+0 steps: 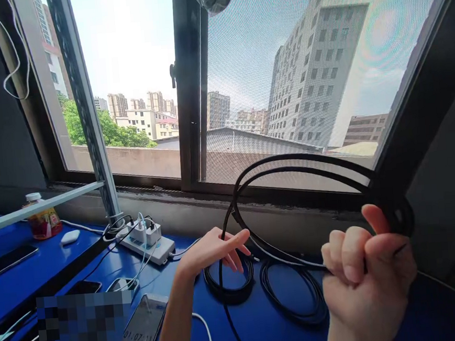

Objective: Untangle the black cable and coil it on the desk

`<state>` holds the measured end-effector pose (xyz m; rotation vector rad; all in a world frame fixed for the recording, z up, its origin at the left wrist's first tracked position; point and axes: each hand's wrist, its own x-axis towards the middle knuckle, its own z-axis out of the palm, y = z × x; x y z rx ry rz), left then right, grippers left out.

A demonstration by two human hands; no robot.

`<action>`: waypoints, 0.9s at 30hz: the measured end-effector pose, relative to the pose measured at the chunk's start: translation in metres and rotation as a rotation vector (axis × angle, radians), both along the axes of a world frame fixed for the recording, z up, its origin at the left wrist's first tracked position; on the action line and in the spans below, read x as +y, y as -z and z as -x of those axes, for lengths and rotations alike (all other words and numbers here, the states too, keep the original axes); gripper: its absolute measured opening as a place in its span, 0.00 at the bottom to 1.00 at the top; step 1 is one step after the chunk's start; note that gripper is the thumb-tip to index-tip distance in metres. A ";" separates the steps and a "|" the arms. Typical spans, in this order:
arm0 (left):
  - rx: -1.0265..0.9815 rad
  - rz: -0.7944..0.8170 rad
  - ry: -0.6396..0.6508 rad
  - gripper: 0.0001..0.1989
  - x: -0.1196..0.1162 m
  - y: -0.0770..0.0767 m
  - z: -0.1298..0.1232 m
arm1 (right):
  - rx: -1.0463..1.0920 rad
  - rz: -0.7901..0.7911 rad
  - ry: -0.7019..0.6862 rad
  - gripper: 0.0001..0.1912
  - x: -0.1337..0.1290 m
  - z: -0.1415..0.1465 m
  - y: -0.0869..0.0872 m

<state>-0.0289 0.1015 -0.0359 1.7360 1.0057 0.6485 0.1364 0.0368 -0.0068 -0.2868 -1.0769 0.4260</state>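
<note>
My right hand [367,275] is closed around a loop of black cable [301,157], held up in front of the window. The loop arches leftward from the fist, and one length hangs down past my left hand [218,252] to the table. That left hand is open, fingers stretched out, with the hanging length running beside or behind them; whether it touches the cable I cannot tell. Below, one coil of black cable [232,298] lies on the blue table under my left hand. Another black coil [296,316] lies to its right, partly hidden by my right hand.
A white power strip [150,247] with plugged-in chargers stands by the wall. Several phones, including one showing a timer [139,330], lie at left. A drink bottle [43,216] and white earbud case [70,237] sit behind a metal post [84,108]. A window spans the back.
</note>
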 end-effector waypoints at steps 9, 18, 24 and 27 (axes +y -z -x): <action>-0.306 0.004 0.474 0.51 0.024 0.026 -0.018 | 0.035 0.049 -0.054 0.12 0.018 0.026 0.010; -0.709 -0.121 -0.026 0.25 0.013 0.010 -0.030 | 0.081 0.389 0.058 0.24 0.045 0.022 0.021; -0.819 -0.234 -0.262 0.25 0.012 0.007 -0.041 | 0.133 0.663 -0.055 0.36 0.051 0.027 0.020; -0.795 -0.296 -0.363 0.22 0.011 0.004 -0.040 | 0.132 0.735 -0.067 0.41 0.053 0.028 0.021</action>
